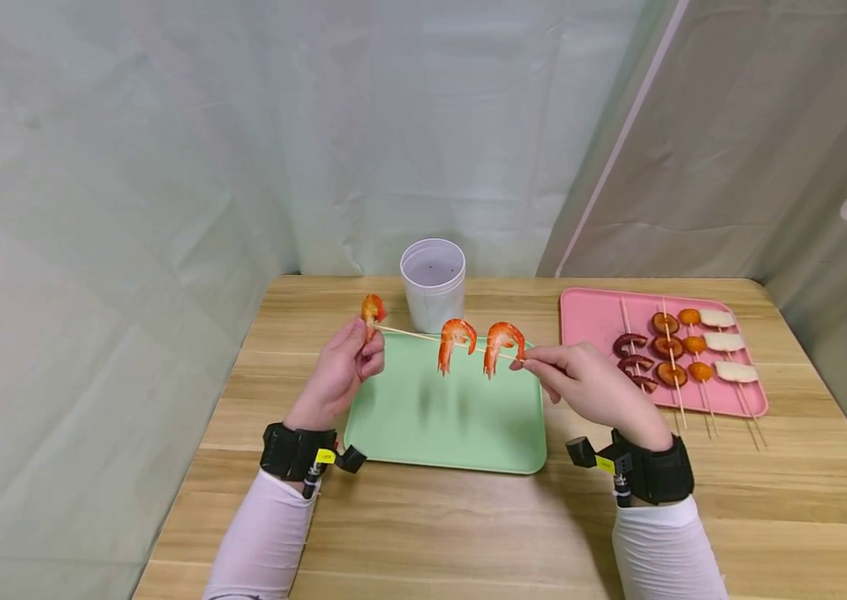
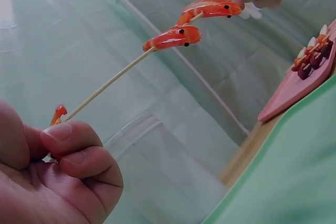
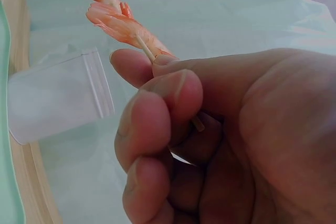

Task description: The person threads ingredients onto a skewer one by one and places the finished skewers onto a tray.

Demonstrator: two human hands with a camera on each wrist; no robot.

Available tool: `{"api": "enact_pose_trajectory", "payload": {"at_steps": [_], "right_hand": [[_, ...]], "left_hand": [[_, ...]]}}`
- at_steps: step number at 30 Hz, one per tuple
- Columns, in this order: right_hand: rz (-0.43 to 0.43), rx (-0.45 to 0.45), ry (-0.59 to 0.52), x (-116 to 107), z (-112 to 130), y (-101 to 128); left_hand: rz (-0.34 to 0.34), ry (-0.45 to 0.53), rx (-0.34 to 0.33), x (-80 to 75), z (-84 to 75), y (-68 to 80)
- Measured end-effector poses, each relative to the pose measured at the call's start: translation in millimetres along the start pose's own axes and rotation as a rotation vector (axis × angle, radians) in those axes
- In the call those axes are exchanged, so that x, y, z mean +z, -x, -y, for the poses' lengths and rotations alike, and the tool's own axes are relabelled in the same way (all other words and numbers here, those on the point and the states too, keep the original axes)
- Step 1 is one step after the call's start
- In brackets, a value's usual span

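Note:
A thin wooden skewer (image 1: 412, 334) hangs level above the green tray (image 1: 446, 433), held between both hands. Two orange shrimps (image 1: 457, 338) (image 1: 503, 340) are threaded on it, towards its right end. My left hand (image 1: 366, 348) pinches a third shrimp (image 1: 373, 309) at the skewer's left tip; in the left wrist view its tail (image 2: 58, 114) shows above my curled fingers (image 2: 79, 153). My right hand (image 1: 525, 363) pinches the skewer's right end, just past the nearest shrimp. In the right wrist view the skewer (image 3: 148, 52) runs between thumb and fingers (image 3: 157, 103), with a shrimp (image 3: 123, 27) just beyond.
A white cup (image 1: 433, 283) stands behind the green tray. At the right lies a pink tray (image 1: 581, 325) with several skewers of sliced food (image 1: 682, 346). The wooden table (image 1: 468, 533) ends at fabric walls behind and at the left.

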State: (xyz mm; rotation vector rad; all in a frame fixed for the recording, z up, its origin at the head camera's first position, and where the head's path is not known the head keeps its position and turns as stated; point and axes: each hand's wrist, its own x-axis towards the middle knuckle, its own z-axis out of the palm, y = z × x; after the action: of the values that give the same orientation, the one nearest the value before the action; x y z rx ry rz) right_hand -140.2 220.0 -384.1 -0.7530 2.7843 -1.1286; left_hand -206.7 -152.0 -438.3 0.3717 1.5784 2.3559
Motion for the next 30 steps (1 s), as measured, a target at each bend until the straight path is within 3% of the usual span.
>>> {"api": "enact_pose_trajectory", "payload": {"at_steps": [6, 16, 20, 26, 30], "right_hand": [[0.018, 0.011, -0.003, 1, -1, -1], [0.028, 0.020, -0.017, 2, -2, -2], [0.010, 0.013, -0.024, 3, -2, -3], [-0.017, -0.006, -0.017, 10, 2, -5], [0.002, -0.034, -0.016, 14, 7, -8]], "left_hand": [[0.026, -0.036, 0.002, -0.5, 0.4, -0.2], [0.029, -0.011, 0.004, 5.0, 0.7, 0.0], [0.011, 0.022, 0.025, 9.8, 0.1, 1.6], [-0.043, -0.006, 0.069, 20.0, 0.4, 4.6], [-0.011, -0.051, 0.059, 29.6, 4.4, 6.3]]}}
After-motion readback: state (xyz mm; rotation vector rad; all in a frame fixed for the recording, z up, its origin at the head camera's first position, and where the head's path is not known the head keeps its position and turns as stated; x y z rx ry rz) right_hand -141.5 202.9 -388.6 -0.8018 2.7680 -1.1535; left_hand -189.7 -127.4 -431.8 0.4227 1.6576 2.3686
